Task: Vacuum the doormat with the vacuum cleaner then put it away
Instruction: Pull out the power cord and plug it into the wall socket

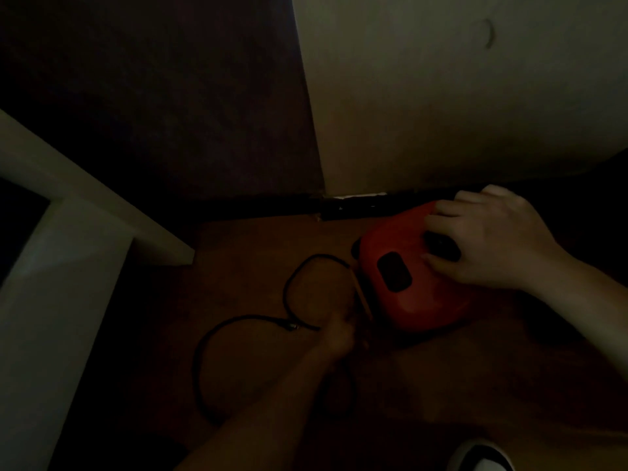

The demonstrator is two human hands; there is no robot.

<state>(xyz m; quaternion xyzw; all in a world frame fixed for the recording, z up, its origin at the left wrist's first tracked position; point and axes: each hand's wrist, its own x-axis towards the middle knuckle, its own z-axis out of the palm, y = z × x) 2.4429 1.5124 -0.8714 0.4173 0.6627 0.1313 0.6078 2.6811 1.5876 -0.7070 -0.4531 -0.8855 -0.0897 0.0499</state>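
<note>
The scene is dim. A red vacuum cleaner body (418, 283) sits on the wooden floor close to the wall. My right hand (492, 239) lies on its top, fingers curled around a black knob or handle. The black power cord (217, 338) loops over the floor to the left of the vacuum. My left hand (339, 331) reaches down in shadow beside the vacuum's left edge and grips the cord near its plug end. No doormat is in view.
A white shelf or table edge (85, 205) juts in from the left. A pale wall or door (458, 96) stands behind the vacuum above a dark skirting strip (272, 207). A shoe tip (482, 457) shows at the bottom right.
</note>
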